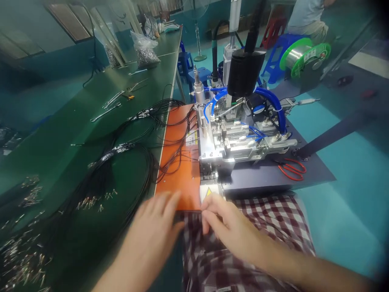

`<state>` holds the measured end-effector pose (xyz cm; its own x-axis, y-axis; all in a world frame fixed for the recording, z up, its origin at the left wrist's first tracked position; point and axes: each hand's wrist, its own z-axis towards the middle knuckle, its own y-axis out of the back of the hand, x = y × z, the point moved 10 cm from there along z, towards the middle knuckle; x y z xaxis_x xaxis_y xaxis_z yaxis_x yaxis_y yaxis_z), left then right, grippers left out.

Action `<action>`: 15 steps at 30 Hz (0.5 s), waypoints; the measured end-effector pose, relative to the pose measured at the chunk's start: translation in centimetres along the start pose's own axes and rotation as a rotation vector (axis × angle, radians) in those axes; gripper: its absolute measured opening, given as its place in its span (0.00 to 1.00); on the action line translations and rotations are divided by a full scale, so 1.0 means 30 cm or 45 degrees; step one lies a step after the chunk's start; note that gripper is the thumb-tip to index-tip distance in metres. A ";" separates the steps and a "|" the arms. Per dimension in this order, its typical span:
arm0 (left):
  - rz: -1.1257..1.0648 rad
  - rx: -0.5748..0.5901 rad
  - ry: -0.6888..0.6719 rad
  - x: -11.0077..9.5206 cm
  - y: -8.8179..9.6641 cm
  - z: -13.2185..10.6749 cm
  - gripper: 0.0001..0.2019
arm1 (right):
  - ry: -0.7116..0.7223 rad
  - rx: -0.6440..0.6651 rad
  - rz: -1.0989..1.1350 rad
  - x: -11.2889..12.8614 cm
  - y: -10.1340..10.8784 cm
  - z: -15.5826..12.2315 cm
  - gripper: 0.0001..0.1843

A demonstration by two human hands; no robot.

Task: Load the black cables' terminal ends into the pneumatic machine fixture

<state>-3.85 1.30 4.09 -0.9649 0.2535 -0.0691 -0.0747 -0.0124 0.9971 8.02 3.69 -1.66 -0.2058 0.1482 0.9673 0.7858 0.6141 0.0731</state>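
My left hand point(156, 221) is over the near end of the orange plate point(179, 178), smeared by motion, with its fingers stretched and thumb apart; nothing shows in it. My right hand point(223, 217) is by the plate's front corner, in front of a white block with a yellow warning label point(208, 192). Its thumb and fingers are curled together; whether anything lies between them is hidden. Black cables point(148, 162) run in bundles from the green table onto the plate, toward a metal bench machine point(231, 138) with blue air hoses point(278, 105).
Red-handled scissors point(294, 169) lie on the machine's dark base point(249, 178). A wire spool point(299, 56) with green flanges stands behind. Wrenches point(106, 112), a bag of small metal parts point(144, 52) and stripped cable ends point(30, 259) lie on the green table point(71, 121). A person point(306, 18) sits at the back.
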 end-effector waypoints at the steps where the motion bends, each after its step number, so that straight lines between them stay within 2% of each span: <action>1: -0.305 0.048 -0.030 -0.041 -0.020 0.016 0.21 | -0.001 0.009 0.058 -0.003 0.008 0.008 0.03; 3: -0.805 0.172 0.003 -0.089 -0.073 0.051 0.20 | -0.013 -0.010 0.234 -0.021 0.050 0.015 0.05; 6: -1.139 0.165 0.123 -0.075 -0.121 0.097 0.12 | 0.043 -0.148 0.324 -0.045 0.168 0.006 0.18; 9: -1.246 0.138 0.171 -0.043 -0.150 0.117 0.09 | -0.003 -0.271 0.225 -0.087 0.242 -0.005 0.17; 12: -1.243 0.142 0.166 -0.038 -0.154 0.126 0.08 | -0.063 -0.318 0.163 -0.108 0.232 0.008 0.11; 15: -1.116 0.173 0.132 -0.062 -0.139 0.142 0.08 | 0.023 -0.376 0.120 -0.068 0.216 0.028 0.08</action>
<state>-0.66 5.01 0.21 -0.5937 0.0295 -0.8041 -0.7720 0.2609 0.5796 13.04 8.02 -3.36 -0.1159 0.1779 0.9772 0.9368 0.3464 0.0480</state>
